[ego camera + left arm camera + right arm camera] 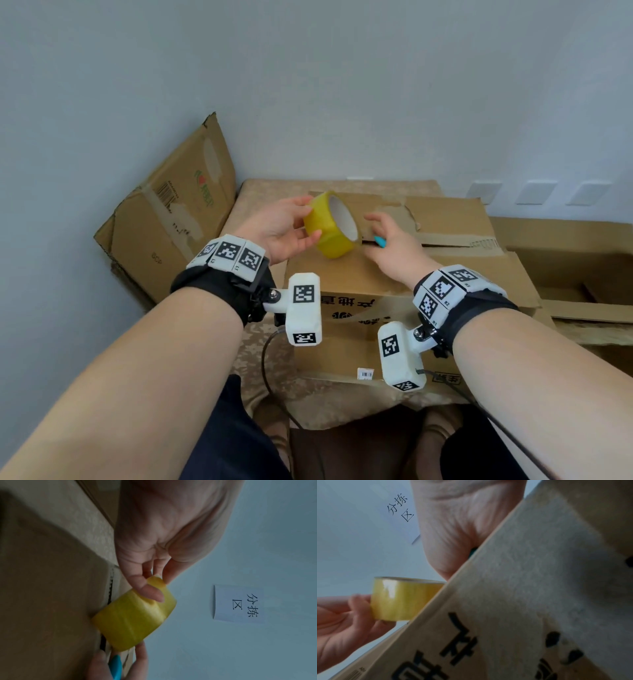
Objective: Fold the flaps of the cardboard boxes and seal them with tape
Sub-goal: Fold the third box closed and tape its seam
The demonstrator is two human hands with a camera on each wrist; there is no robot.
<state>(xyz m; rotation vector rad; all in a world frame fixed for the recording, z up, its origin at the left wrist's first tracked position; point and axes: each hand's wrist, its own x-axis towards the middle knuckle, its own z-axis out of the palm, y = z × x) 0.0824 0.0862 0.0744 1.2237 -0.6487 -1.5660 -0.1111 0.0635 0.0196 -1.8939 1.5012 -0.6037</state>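
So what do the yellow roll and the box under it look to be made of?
Roll: glossy translucent yellow plastic tape, judging by the highlights, wound on a pale, probably cardboard, core. Box: matte brown cardboard with torn flap edges and printed black characters.

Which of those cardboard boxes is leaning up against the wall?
The flattened box on the left, propped against the wall with a barcode label showing. The box under the hands and the open one at right lie flat.

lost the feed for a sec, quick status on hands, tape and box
Left hand grips yellow tape roll above the box. Right hand holds a blue tool. Flaps down, seam untaped.
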